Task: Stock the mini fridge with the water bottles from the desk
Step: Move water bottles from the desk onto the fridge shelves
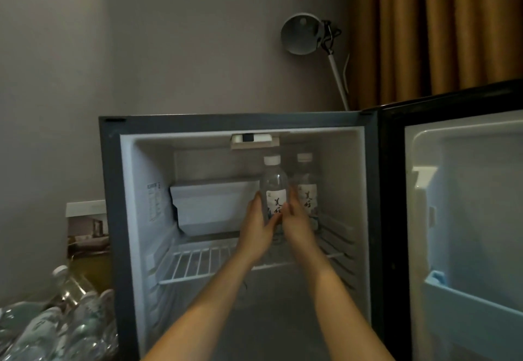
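Head view. Mini fridge (113, 190): dark grey casing, smooth white plastic liner, door (464, 219) swung open to the right with a moulded white inner panel. White wire shelf (198, 264) of thin parallel bars spans the upper compartment. A boxy white plastic tray (215, 205) sits at the back left of it.

My two bare forearms reach in side by side. My left hand (256, 233) and right hand (297, 227) cup one clear, round-shouldered water bottle (274, 188) between them, fingers up along its sides, closed on it. It stands upright at shelf level, white cap on top, white label with dark script. A second bottle (305, 188) of the same kind stands just right of it, further back.

Outside, lower left: a heap of clear plastic bottles (56, 324), blurred. Behind the fridge: a round grey lamp (301, 33) and ochre pleated curtains (438, 29)
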